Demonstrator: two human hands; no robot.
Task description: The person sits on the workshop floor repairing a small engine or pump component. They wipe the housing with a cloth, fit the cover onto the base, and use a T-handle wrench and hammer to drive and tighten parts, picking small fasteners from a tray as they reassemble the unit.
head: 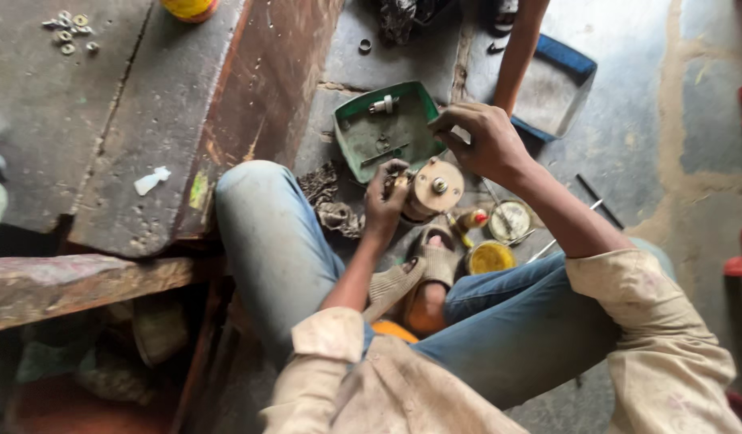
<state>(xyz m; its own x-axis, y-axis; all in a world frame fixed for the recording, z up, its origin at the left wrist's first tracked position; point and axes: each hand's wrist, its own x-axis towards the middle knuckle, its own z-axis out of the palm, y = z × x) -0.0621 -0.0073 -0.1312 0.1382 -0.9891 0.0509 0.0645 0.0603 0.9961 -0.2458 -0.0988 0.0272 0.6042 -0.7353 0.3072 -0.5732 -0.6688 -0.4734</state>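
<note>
Head view is looking down on a person sitting on a workshop floor, knees spread. At the centre of the picture the left hand (384,197) is wrapping its fingers around the side of a round tan metal part (435,190), gripping it closed with the flat face and its central shaft turned up. At about one o'clock from the part, the right hand (482,138) is hovering just above it with fingertips pinched together; whether something small is sitting between them I cannot tell. At eleven o'clock from the part a green tray (361,145) is lying on the floor, holding a few loose small pieces, which suggests the part is standing partly taken apart or partly assembled, with pieces yet to go on. At four o'clock an open tin of yellow grease (490,258) is resting beside the sandalled foot (435,261). Another person's forearm (517,50) is reaching in at the top.
</note>
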